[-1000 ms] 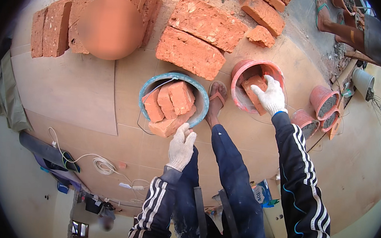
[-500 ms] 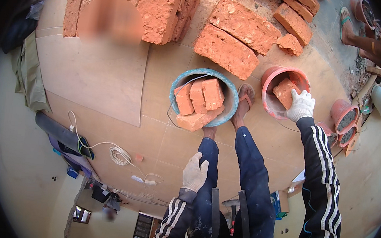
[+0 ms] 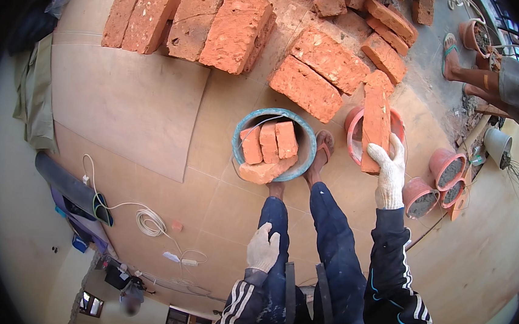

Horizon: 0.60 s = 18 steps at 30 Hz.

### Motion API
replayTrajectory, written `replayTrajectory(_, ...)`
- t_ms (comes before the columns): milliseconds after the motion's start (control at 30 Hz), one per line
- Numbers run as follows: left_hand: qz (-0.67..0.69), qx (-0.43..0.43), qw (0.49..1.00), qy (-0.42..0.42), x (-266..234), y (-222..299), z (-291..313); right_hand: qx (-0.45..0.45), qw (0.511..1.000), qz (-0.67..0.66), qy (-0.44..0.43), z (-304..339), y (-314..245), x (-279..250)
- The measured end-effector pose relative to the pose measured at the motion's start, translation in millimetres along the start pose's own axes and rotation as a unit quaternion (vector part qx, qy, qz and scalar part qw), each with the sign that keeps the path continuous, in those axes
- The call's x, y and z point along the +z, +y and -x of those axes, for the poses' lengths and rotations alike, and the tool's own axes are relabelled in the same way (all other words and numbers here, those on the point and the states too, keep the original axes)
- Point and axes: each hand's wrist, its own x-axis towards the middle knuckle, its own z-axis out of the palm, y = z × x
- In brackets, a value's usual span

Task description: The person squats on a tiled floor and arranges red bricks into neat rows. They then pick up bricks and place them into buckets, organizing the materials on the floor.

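Note:
In a white knitted glove, my right hand (image 3: 391,181) is closed on the lower end of a long red brick (image 3: 376,125). The brick is raised over a red bucket (image 3: 351,150) and hides much of that bucket's inside. My left hand (image 3: 263,249), gloved too, rests on my left leg with nothing visible in it and the thumb apart. A blue-rimmed bucket (image 3: 309,151) stands by my feet, with several brick pieces (image 3: 268,143) in it and one larger piece (image 3: 266,172) leaning at its near side.
Large bricks (image 3: 236,32) stand in a row at the far side, and more bricks (image 3: 389,26) lie heaped far right. Red buckets (image 3: 420,202) of grey mortar stand at right. Another person's legs (image 3: 479,79) are beyond. A coiled white cable (image 3: 151,222) lies on the floor at left.
My right hand has lifted a brick up out of the red bucket and moved slightly left and nearer. My left hand has stayed on my leg. The view has shifted a little.

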Motion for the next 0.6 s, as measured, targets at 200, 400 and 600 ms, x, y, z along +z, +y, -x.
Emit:
replayTrajectory(200, 0.008, -0.017, 1.0, -0.006, -8.0, -2.7, 10.3, -0.126, 0.97, 0.075, 0.193, -13.6, -27.8, 165.2)
replayTrajectory(400, -0.004, -0.023, 1.0, -0.007, -11.4, -13.2, 13.5, 0.136, 0.924, 0.296, 0.198, -37.4, -34.1, 268.8)
replayTrajectory(600, 0.046, -0.03, 0.998, -0.025, -22.2, -24.4, 3.3, -0.076, 0.945, 0.265, 0.176, -31.3, 11.2, 249.9)
